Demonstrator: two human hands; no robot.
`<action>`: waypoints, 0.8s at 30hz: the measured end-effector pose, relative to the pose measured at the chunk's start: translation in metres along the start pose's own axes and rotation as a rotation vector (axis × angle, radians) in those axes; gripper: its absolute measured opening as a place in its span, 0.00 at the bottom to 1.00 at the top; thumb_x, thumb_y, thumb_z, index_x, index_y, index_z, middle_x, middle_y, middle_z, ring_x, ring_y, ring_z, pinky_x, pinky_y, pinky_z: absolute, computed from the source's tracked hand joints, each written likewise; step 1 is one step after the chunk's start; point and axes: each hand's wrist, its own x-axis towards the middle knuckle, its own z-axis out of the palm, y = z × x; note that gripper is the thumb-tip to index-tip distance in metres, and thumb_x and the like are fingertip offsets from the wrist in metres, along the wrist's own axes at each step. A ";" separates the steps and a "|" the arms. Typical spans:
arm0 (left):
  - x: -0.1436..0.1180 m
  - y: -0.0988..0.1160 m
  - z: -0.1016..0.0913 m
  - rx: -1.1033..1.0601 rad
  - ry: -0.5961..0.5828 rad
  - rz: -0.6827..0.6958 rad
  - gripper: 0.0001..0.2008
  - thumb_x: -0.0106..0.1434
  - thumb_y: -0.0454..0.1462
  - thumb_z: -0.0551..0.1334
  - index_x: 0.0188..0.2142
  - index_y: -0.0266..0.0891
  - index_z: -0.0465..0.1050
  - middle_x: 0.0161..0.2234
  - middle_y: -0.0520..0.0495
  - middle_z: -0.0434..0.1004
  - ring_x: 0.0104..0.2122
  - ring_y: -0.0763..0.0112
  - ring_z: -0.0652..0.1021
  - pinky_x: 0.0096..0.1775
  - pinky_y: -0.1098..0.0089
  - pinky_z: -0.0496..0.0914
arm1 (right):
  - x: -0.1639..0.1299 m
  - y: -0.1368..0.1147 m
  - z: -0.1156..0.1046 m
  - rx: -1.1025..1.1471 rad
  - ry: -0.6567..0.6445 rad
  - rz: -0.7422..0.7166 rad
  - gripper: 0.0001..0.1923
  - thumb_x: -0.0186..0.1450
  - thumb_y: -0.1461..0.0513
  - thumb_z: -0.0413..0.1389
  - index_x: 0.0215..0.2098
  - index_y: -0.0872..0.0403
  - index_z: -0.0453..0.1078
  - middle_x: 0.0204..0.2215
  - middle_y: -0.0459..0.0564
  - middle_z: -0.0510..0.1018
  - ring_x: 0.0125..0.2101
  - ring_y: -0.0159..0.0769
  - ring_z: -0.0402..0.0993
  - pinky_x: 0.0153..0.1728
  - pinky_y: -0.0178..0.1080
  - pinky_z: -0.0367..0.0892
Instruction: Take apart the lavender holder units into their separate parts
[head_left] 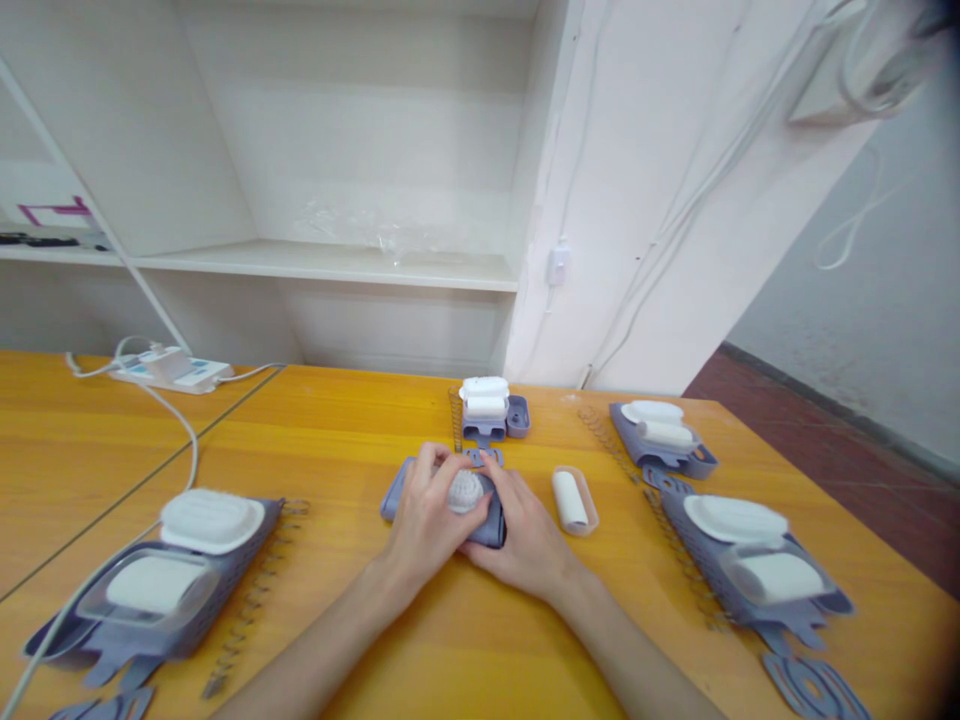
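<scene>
Both hands are together on a grey-blue plastic holder [397,492] that lies on the wooden table in front of me. My left hand [429,505] curls over it, its fingers around a round white ribbed piece [466,491] at the middle. From the other side, my right hand [525,525] grips the holder's right end between thumb and fingers. Just right of my right hand sits a clear oval tray [592,505] with a white roll [570,500] in it. My fingers hide part of the holder and of the white piece.
Grey-blue holders with white pieces stand at left [225,600], far middle [484,430], far right [630,440] and near right [690,540]. Wire spirals [259,600] lie beside them. A white cable [196,460] runs from a power strip [180,372]; a shelf [337,262] rises behind.
</scene>
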 end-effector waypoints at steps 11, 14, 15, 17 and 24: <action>0.007 -0.002 -0.003 0.055 0.135 0.027 0.11 0.58 0.39 0.64 0.41 0.42 0.70 0.40 0.46 0.63 0.40 0.64 0.70 0.43 0.64 0.67 | -0.002 0.001 0.002 -0.005 -0.001 0.008 0.49 0.53 0.57 0.63 0.66 0.52 0.42 0.58 0.56 0.61 0.57 0.44 0.58 0.57 0.49 0.58; 0.017 -0.013 -0.009 0.086 0.241 -0.040 0.11 0.57 0.41 0.64 0.39 0.41 0.70 0.39 0.47 0.64 0.40 0.64 0.71 0.43 0.64 0.67 | -0.003 0.001 0.001 -0.036 -0.016 0.014 0.49 0.53 0.56 0.63 0.66 0.52 0.42 0.58 0.56 0.61 0.57 0.45 0.59 0.56 0.49 0.58; 0.020 -0.017 -0.011 0.104 0.269 -0.059 0.11 0.56 0.42 0.65 0.38 0.41 0.71 0.39 0.47 0.64 0.39 0.65 0.71 0.43 0.65 0.67 | -0.003 0.000 0.000 -0.044 -0.021 0.015 0.49 0.53 0.56 0.62 0.66 0.52 0.42 0.58 0.56 0.62 0.57 0.45 0.59 0.56 0.49 0.59; 0.026 -0.026 -0.017 0.147 0.321 -0.102 0.11 0.56 0.42 0.65 0.37 0.41 0.71 0.37 0.48 0.64 0.38 0.65 0.71 0.42 0.65 0.67 | -0.003 -0.002 -0.002 -0.061 -0.031 0.016 0.49 0.53 0.56 0.62 0.66 0.52 0.42 0.57 0.56 0.62 0.56 0.44 0.59 0.56 0.49 0.58; 0.029 -0.075 -0.027 0.279 0.410 -0.299 0.13 0.55 0.47 0.63 0.34 0.41 0.72 0.35 0.48 0.65 0.36 0.64 0.72 0.41 0.65 0.68 | -0.002 -0.008 -0.007 -0.114 -0.066 -0.003 0.48 0.53 0.56 0.61 0.66 0.52 0.43 0.57 0.55 0.62 0.56 0.44 0.58 0.57 0.49 0.56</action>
